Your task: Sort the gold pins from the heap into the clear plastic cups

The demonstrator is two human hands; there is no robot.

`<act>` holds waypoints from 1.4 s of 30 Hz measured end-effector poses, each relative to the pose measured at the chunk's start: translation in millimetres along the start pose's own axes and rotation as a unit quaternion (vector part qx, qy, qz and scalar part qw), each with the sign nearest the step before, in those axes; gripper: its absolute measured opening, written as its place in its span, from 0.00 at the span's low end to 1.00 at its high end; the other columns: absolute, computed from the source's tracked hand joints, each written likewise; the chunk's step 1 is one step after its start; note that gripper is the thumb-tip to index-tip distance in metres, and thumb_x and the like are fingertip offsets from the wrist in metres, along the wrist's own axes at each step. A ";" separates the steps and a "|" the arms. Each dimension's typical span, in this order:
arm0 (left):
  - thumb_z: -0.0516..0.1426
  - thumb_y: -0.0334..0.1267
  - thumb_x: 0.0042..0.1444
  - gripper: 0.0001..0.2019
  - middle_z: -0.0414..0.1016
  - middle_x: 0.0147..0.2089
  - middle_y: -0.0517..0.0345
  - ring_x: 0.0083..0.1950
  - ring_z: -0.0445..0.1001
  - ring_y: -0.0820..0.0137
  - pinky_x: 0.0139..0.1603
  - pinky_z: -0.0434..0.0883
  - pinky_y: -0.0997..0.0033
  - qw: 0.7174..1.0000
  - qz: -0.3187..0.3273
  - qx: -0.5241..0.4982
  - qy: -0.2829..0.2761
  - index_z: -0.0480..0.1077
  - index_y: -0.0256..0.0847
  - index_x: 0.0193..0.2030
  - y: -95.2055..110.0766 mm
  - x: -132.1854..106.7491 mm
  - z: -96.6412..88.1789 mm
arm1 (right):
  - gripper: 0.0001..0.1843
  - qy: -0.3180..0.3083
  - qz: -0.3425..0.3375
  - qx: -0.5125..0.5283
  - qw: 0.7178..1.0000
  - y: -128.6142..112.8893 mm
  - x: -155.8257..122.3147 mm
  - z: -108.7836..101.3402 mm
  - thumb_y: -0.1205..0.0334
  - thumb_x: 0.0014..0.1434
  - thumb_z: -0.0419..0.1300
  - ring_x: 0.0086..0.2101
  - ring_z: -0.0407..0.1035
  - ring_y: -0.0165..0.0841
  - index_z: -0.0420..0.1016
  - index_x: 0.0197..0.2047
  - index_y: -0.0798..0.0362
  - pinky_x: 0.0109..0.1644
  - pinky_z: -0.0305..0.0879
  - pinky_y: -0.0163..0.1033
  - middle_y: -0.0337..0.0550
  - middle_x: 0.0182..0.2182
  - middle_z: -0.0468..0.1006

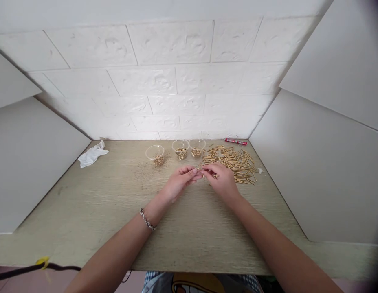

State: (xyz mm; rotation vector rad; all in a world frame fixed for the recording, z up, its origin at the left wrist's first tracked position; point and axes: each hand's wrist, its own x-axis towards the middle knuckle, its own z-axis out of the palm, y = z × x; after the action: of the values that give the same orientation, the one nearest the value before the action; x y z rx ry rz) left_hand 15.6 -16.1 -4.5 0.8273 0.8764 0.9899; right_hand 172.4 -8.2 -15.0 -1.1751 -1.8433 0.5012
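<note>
My left hand (180,181) and my right hand (221,179) meet over the middle of the wooden table (115,203), fingertips pinched together on a thin golden stick (202,174) between them. A pile of golden sticks (233,160) lies spread just behind and to the right of my right hand. Three clear plastic cups stand in a row behind my hands: the left cup (155,154), the middle cup (181,149) and the right cup (196,147), each with small golden bits at the bottom. A chain bracelet (147,219) is on my left wrist.
A crumpled white tissue (92,155) lies at the back left of the table. A red pen-like object (236,141) rests against the white brick wall at the back right. White panels close in both sides. A dark cable (30,268) runs past the near left edge.
</note>
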 end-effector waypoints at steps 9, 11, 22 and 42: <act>0.60 0.42 0.46 0.13 0.76 0.38 0.52 0.41 0.73 0.69 0.40 0.67 0.72 0.999 0.003 0.040 0.005 0.70 0.35 0.35 -1.2 0.9 -1.4 | 0.12 -0.035 -0.065 -0.092 0.993 0.3 -3.0 -0.6 0.63 0.58 0.49 0.37 0.68 0.32 0.73 0.38 0.52 0.41 0.62 0.37 0.44 0.35 0.75; 0.59 0.43 0.47 0.13 0.76 0.38 0.52 0.39 0.73 0.70 0.40 0.66 0.72 0.999 0.002 0.044 0.007 0.70 0.35 0.35 -2.4 1.5 -2.3 | 0.10 -0.022 -0.041 -0.089 0.995 -2.6 -3.1 -2.2 0.63 0.57 0.49 0.32 0.67 0.31 0.72 0.35 0.52 0.37 0.61 0.36 0.42 0.31 0.74; 0.59 0.43 0.46 0.12 0.72 0.32 0.59 0.29 0.66 0.78 0.35 0.63 0.75 0.996 0.006 0.086 0.005 0.69 0.36 0.31 -4.5 4.0 -3.5 | 0.11 -0.045 0.082 0.051 0.994 -8.3 0.3 -7.3 0.60 0.57 0.46 0.22 0.57 0.28 0.59 0.24 0.51 0.26 0.52 0.33 0.34 0.18 0.61; 0.57 0.40 0.47 0.09 0.72 0.29 0.59 0.31 0.66 0.75 0.36 0.63 0.74 0.974 0.050 0.221 0.014 0.72 0.35 0.30 0.6 3.0 -3.6 | 0.08 0.000 -0.059 -0.026 0.998 -3.7 -3.3 -2.9 0.66 0.54 0.53 0.27 0.65 0.29 0.74 0.32 0.54 0.30 0.61 0.33 0.42 0.27 0.74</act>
State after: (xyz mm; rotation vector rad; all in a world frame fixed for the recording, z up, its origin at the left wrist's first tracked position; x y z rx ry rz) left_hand 13.0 -12.4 -6.2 1.2466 1.1076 0.9075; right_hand 173.5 -13.1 -12.3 -1.0920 -1.9238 0.3893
